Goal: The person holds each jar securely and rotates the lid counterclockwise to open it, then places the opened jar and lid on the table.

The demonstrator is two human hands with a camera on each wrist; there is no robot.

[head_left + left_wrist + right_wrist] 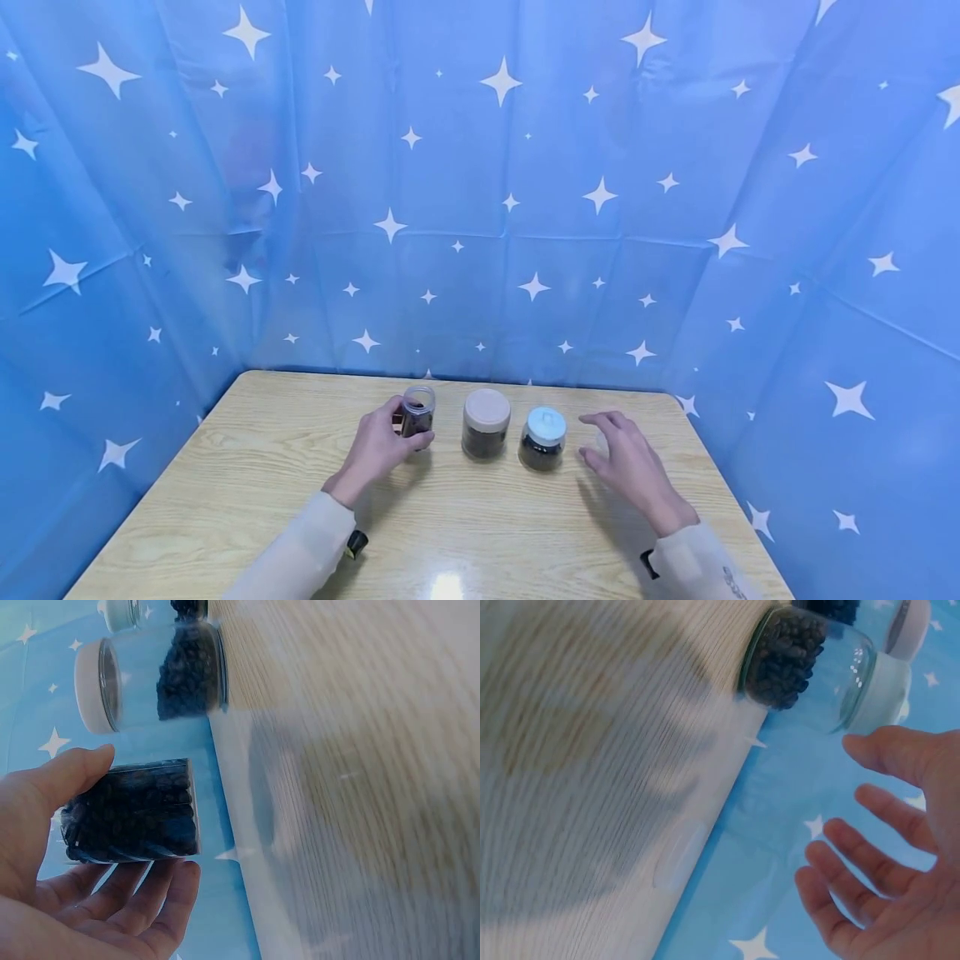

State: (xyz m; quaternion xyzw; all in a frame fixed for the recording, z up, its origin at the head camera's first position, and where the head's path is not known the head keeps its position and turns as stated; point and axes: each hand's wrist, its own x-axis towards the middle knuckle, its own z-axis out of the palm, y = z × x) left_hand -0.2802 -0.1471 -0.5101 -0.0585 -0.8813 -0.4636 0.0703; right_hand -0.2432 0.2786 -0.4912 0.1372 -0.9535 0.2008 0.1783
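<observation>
My left hand (377, 447) holds a small clear glass jar (418, 414) with an open top, thumb on one side and fingers on the other. Dark beans fill much of this jar (135, 814) in the left wrist view, and its base looks slightly raised off the table. Right of it stands a jar with a pale pink lid (487, 423), then a jar with a light blue lid (543, 438), both partly filled with dark beans. My right hand (628, 462) hovers right of the blue-lidded jar, fingers spread and holding nothing. Below it lies a whitish translucent round piece (681, 856), possibly a lid.
A light wood-grain table (225, 483) carries the jars near its back edge. Behind and at both sides hangs a blue curtain (465, 183) with white stars. Light glares off the tabletop near the front.
</observation>
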